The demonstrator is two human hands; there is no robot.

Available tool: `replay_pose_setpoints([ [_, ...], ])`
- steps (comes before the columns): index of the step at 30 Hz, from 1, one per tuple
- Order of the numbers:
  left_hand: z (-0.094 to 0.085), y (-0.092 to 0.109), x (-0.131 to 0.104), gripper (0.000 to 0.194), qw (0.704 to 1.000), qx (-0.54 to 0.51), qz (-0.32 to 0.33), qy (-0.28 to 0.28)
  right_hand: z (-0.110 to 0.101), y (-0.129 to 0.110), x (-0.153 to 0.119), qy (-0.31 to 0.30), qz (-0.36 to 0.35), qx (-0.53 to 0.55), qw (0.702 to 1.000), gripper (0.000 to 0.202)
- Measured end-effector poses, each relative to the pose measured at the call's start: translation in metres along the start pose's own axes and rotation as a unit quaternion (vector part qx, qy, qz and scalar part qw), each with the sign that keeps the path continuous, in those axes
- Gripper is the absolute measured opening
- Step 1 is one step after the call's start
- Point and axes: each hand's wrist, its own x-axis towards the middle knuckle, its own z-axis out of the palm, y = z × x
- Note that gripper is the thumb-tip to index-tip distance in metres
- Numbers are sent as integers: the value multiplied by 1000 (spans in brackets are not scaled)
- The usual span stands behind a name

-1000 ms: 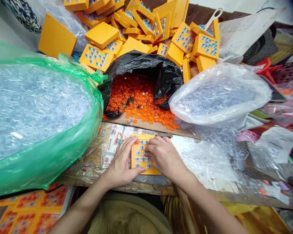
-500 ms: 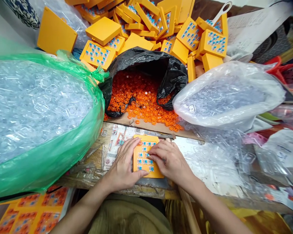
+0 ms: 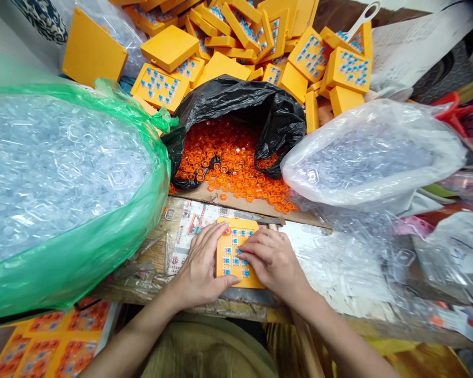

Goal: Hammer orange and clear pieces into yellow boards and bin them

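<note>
Left hand [image 3: 201, 268], fingers spread wide along the left side of a yellow panel [image 3: 236, 268] on the table [image 3: 256, 311]; right hand [image 3: 274, 257], fingers narrow over blue switches [image 3: 235, 261], any grip hidden; beyond the fingers, orange rings [image 3: 240, 176], black bag [image 3: 220, 92]; farthest, heaped yellow cases [image 3: 169, 50].

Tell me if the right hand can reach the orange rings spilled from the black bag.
Likely yes: the spilled orange rings lie just beyond the right hand, outside the black bag, with nothing tall seen between.
</note>
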Motion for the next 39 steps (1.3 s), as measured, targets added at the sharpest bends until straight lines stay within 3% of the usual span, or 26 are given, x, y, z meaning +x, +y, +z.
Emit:
replay_pose_setpoints([
  [21, 1, -1, 1, 86, 1000, 6, 9, 4, 5, 2, -3, 31, 12, 27, 999, 14],
  [29, 1, -2, 1, 86, 1000, 12, 7, 6, -4, -12, 5, -9, -30, -47, 998, 16],
  [35, 1, -2, 1, 88, 1000, 16, 17, 7, 0, 1, -1, 10, -11, -26, 1000, 12],
  [39, 2, -1, 1, 86, 1000, 11, 9, 8, 0, -6, 1, -1, 4, -38, 999, 12],
])
